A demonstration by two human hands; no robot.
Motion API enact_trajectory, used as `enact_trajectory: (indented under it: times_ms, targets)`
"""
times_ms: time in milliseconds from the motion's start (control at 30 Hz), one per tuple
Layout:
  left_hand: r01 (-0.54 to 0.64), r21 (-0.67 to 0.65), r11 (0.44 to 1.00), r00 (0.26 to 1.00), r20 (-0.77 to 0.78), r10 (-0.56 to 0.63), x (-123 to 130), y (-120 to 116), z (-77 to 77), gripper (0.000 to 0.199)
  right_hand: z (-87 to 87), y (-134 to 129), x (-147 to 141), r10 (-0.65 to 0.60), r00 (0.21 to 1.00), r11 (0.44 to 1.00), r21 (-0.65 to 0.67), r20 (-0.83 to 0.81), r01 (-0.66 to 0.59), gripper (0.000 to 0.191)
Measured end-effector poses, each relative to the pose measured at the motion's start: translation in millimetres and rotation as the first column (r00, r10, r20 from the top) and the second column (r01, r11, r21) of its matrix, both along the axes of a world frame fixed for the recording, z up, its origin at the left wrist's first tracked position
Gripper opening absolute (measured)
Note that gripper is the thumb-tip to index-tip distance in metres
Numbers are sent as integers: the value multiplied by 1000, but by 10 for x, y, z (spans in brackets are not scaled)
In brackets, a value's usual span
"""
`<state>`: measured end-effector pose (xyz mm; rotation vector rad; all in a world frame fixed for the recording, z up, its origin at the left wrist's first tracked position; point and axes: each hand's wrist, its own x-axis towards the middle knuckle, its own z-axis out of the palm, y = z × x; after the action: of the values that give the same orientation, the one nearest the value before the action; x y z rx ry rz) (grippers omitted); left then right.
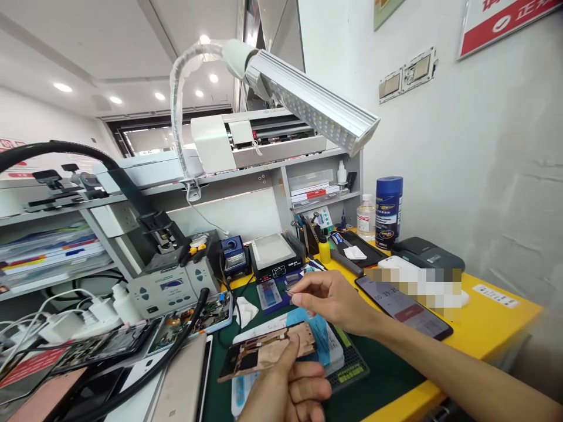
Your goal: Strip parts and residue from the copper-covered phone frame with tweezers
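Observation:
My left hand (285,390) is closed on a copper-coloured phone frame (268,350), thumb on top and fingers below. The frame is tilted, with its bare inner side facing up and dark patches toward its left end. Above and beyond it, my right hand (334,296) is in a pinch; a tiny dark tip shows at the fingertips, too small to name. Under the frame lie a white and light-blue packet (332,346) and a black tray (358,366) with yellow lettering, on a green mat (343,398).
A running phone timer (404,308) lies to the right. Opened phones and a tablet board (197,319) are at left, with a hot-air station (171,290) behind them. A heating plate (272,258), a blue can (389,214) and a yellow bottle (324,251) stand at the back. A lamp (312,97) hangs above.

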<state>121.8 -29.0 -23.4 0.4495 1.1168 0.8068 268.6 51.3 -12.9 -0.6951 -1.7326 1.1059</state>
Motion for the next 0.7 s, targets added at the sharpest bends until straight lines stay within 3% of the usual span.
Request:
enact_trajectory:
  times_ms: [100,200,333,433,533,600,700]
  targets:
    - [34,35,999,997,-70,-31,-58,-51,-28,54,-38,30,-2,13,999,998,-53,-32,-15,20]
    - [28,237,971,991,-131,4,-198,-120,45,30,-59,112,6,21,996,988,-151,-83,-34,26]
    - [51,542,839,945,-298,135,-388,-134,232,41,25,108,-17,-32,977,942,-332,-209,-40,28]
    - [133,679,722,874,-424,238,-405,-113,341,36,176,-160,-122,-53,957,895,-438,-284,-80,28]
    - [229,739,634,845,-474,248,-312,-178,360,40,288,-583,-317,-91,924,874,-474,-370,-104,31]
    - [229,766,600,853,-455,256,-248,-290,324,40,293,-842,-463,-165,868,822,-551,-469,-142,40]
    - [168,771,614,865,-414,284,-265,-504,249,39,207,-1086,-604,-195,842,819,-557,-502,-143,43]
